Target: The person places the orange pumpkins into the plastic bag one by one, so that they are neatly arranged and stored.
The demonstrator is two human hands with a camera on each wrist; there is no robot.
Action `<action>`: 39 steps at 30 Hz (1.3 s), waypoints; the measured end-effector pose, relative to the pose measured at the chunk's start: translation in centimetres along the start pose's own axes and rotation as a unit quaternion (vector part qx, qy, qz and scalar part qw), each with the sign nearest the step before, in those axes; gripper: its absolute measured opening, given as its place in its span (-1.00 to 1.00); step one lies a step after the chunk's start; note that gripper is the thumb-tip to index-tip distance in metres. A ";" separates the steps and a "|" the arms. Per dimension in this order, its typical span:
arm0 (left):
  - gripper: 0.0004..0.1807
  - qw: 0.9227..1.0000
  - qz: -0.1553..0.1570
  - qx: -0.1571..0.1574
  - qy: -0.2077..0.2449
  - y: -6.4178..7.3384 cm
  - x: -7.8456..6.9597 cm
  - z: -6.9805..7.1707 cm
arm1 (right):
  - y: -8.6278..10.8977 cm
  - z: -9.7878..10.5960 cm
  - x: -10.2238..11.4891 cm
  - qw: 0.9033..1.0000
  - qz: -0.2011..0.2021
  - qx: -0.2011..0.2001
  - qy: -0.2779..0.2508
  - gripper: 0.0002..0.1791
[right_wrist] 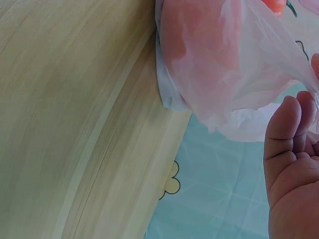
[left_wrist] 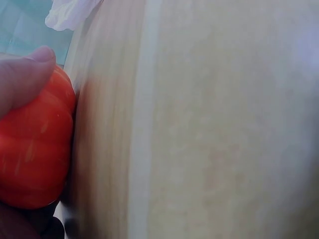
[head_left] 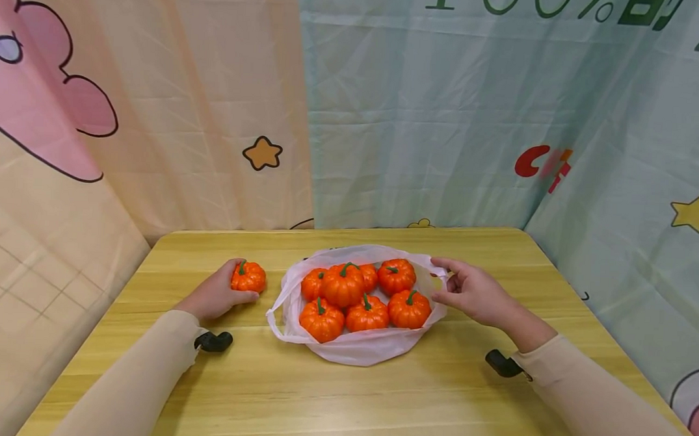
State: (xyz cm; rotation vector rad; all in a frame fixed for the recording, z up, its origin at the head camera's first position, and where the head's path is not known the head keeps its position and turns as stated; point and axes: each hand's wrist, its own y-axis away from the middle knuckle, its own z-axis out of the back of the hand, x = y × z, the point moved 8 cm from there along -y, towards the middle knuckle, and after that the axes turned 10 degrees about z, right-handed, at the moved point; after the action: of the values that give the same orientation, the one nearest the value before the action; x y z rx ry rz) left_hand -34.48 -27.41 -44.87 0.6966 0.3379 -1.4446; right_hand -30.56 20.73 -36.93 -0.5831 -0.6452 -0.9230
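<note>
My left hand (head_left: 220,295) grips a small orange pumpkin (head_left: 250,277) with a green stem, left of the bag. In the left wrist view the thumb (left_wrist: 30,74) lies across this pumpkin (left_wrist: 35,149), close against the tabletop. A thin white plastic bag (head_left: 361,355) lies wide-mouthed at the middle of the table. Inside it sit several more small pumpkins (head_left: 342,286), one raised over the others. At the bag's right side my right hand (head_left: 477,295) pinches its edge. Seen from the right wrist, the film (right_wrist: 269,59) is drawn taut towards those fingers (right_wrist: 281,122).
The wooden table (head_left: 341,400) has light and dark grain. A loose handle loop (head_left: 277,325) of the bag droops on its left side. Printed cloth curtains (head_left: 412,130) hang behind the table and along both sides. Black straps (head_left: 212,342) show at the wrists.
</note>
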 end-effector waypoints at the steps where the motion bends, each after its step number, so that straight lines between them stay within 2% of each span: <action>1: 0.09 1.000 -0.001 0.000 0.001 0.0 0.0 0.0 | 0.0 0.0 0.0 1.000 0.000 0.000 0.001 -0.21; 15: 0.11 1.000 -0.005 -0.002 -0.006 -0.2 0.2 -0.2 | 0.2 0.0 -0.1 1.000 -0.004 0.003 -0.002 -0.22; 24: 0.11 1.000 -0.004 0.001 -0.008 0.2 -0.5 0.2 | 0.1 0.1 0.0 1.000 -0.003 0.003 0.003 -0.24; 28: 0.10 1.000 -0.005 -0.005 -0.005 0.5 -1.1 1.0 | 0.1 0.1 -0.1 1.000 -0.005 0.002 0.001 -0.23; 33: 0.09 1.000 -0.009 -0.027 0.003 0.7 -1.9 2.7 | 0.1 0.2 0.0 1.000 -0.004 0.002 0.000 -0.22; 39: 0.07 0.998 -0.036 -0.044 0.011 1.1 -4.0 4.4 | 0.1 0.3 0.1 1.000 0.000 0.000 -0.004 -0.23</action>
State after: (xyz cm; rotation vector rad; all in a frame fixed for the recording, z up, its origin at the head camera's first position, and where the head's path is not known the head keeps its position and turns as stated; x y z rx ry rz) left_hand -34.80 -26.97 -38.84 0.6358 0.4445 -1.4819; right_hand -30.47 20.95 -36.71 -0.5868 -0.6529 -0.9214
